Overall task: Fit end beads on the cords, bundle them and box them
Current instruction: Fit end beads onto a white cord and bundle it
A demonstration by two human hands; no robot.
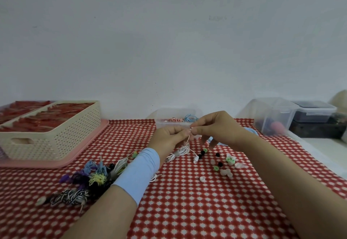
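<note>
My left hand (170, 135) and my right hand (216, 126) meet above the red checked cloth (187, 210), both pinching the tip of a white cord (181, 151). The cord hangs down from my fingers in a coiled bundle onto the cloth, one end plug lying free. Whether a bead sits between my right fingertips is too small to tell. Loose beads (226, 163) in black, green, white and clear lie scattered just right of the cord. A pile of bundled cords (90, 178) in several colours lies left of my left forearm.
A clear plastic box (169, 121) holding pink and blue cords stands behind my hands. At the left a cream perforated basket (56, 137) rests on a pink tray (88, 145). Clear lidded containers (272, 116) stand at the back right. A wall is close behind.
</note>
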